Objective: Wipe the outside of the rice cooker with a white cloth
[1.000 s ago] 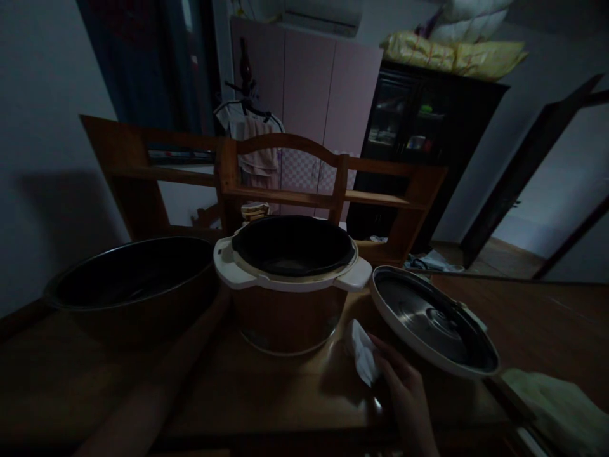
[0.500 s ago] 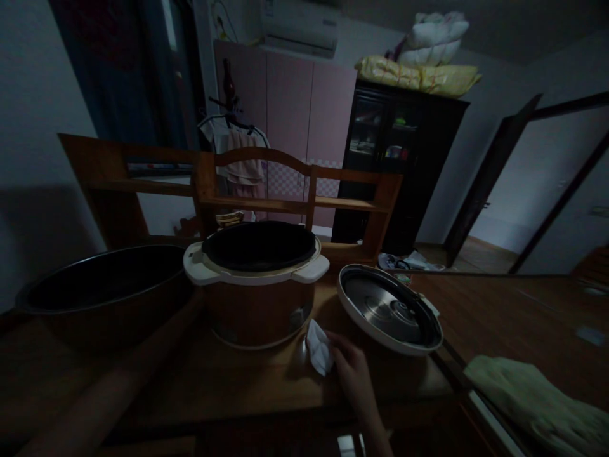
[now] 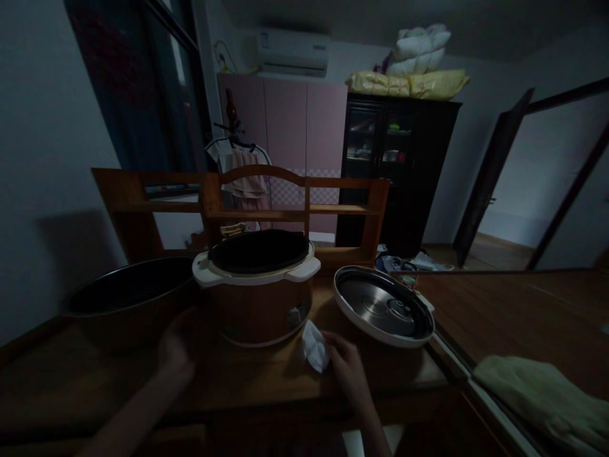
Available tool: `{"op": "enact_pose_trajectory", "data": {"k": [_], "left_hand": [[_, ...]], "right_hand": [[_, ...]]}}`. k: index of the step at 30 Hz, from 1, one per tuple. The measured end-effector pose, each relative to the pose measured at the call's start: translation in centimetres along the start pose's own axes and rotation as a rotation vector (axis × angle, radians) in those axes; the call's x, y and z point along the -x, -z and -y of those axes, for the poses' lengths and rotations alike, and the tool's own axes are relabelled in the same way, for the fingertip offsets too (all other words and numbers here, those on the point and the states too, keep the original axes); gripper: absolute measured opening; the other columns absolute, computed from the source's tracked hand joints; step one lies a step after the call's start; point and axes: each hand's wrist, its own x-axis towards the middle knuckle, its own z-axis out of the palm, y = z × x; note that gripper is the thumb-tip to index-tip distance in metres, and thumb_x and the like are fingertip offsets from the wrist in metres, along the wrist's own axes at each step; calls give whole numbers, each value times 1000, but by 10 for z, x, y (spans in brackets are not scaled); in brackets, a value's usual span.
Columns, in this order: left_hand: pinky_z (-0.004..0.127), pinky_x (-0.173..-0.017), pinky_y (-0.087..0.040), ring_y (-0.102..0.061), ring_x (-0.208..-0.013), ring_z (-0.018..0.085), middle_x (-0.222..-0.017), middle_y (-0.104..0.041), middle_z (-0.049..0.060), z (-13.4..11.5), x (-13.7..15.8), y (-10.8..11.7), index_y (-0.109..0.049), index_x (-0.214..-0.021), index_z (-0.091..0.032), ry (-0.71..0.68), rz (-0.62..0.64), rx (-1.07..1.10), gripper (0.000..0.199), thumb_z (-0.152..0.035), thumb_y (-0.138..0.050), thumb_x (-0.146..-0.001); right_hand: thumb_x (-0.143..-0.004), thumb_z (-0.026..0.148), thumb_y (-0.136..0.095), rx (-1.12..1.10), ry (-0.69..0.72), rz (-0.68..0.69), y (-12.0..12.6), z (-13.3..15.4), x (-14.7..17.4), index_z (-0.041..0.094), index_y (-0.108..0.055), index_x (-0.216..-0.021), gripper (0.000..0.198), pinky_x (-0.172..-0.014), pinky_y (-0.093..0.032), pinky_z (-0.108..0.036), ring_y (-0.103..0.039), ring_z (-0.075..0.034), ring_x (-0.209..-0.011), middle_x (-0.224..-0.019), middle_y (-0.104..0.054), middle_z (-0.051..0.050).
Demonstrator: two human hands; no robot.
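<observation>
Dim kitchen table: your right hand (image 3: 347, 368) pinches a crumpled white cloth (image 3: 314, 346) between thumb and fingertips, pressing it against the tabletop (image 3: 266, 381) just in front of the cooker (image 3: 259, 285). Your left hand (image 3: 176, 346) hovers with fingers loosely spread, holding nothing, close to the cooker's left flank and just beside the rim of the wide dark basin (image 3: 128, 295).

Beyond your right hand, the upturned lid (image 3: 383, 304) lies tilted, its far edge near the table's border. A sweep of the cloth outward from your right wrist could nudge that lid, and, resting unevenly as it seems to in this poor light, it may rock or slide off. The cooker stands open; a push from your left palm against its side could shift it toward the cloth hand and trap your fingers. The basin sits so near your left knuckles that a careless backward draw might clip its rim. The gloom itself is a hazard: edges are hard to judge.
</observation>
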Motion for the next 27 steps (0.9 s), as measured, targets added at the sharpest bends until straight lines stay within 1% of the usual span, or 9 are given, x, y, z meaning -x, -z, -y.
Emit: {"op": "enact_pose_trajectory", "data": {"k": [1,2,5,7,10,14,17,21,27], "left_hand": [[20,-77,-57,-66,-87,6,-96,-69,-4,-6,15,6,-68,-91,-28,308,-132,327,22,-23,-46,-94],[14,-80,-52,-61,-89,2,-96,-65,-6,-16,32,11,-69,-87,-28,338,-142,508,15,-29,-56,-95],[25,-86,-49,-61,-98,10,-95,-63,-3,-64,75,16,-70,-87,-31,-213,15,241,19,-38,-56,-97],[33,-102,-48,-63,-113,13,-106,-66,-1,-101,84,5,-69,-100,-31,-855,67,-93,27,-21,-44,-100],[42,-113,-43,-58,-123,22,-124,-66,9,-142,67,-31,-62,-125,-18,-1233,90,-515,34,-9,-48,-95],[42,-102,-44,-63,-113,28,-120,-72,11,-154,28,-89,-66,-122,-16,-1231,-63,-914,32,-34,-53,-99],[40,-79,-38,-65,-83,25,-85,-72,8,-147,14,-116,-69,-91,-20,-1095,-94,-1017,34,-42,-45,-102],[36,-67,-32,-61,-63,19,-66,-69,6,-141,10,-124,-62,-66,-21,-1116,-132,-939,43,-38,-46,-102],[35,-62,-28,-63,-60,19,-64,-70,7,-146,9,-122,-64,-63,-19,-1099,-108,-916,49,-35,-43,-104]], "right_hand": [[-86,42,-65,1,-2,-1,0,-1,0,20,-86,-111,40,-100,-59,-45,-77,-33,-110,-117,-83,-13],[-86,42,-65,4,-4,-3,0,-1,0,20,-86,-111,40,-100,-59,-45,-77,-33,-109,-117,-83,-13],[-84,41,-65,15,-9,-9,0,-2,1,20,-86,-109,39,-99,-59,-46,-77,-34,-108,-115,-83,-13],[-84,41,-64,23,-7,-13,1,-1,1,19,-86,-109,40,-99,-58,-46,-77,-34,-109,-116,-83,-13],[-82,42,-65,33,1,-19,0,1,1,18,-86,-108,41,-99,-58,-45,-77,-34,-109,-114,-83,-13],[-83,40,-65,51,20,-42,0,1,2,19,-86,-107,39,-100,-58,-45,-76,-34,-109,-113,-84,-13],[-84,37,-64,62,37,-53,0,-2,2,19,-86,-106,36,-102,-57,-46,-76,-34,-110,-112,-84,-13],[-84,34,-62,51,52,-16,0,-2,2,19,-86,-104,35,-97,-58,-43,-77,-32,-105,-109,-84,-12],[-85,34,-61,37,77,58,1,6,3,20,-86,-108,36,-91,-60,-39,-77,-31,-102,-108,-84,-10]]}}
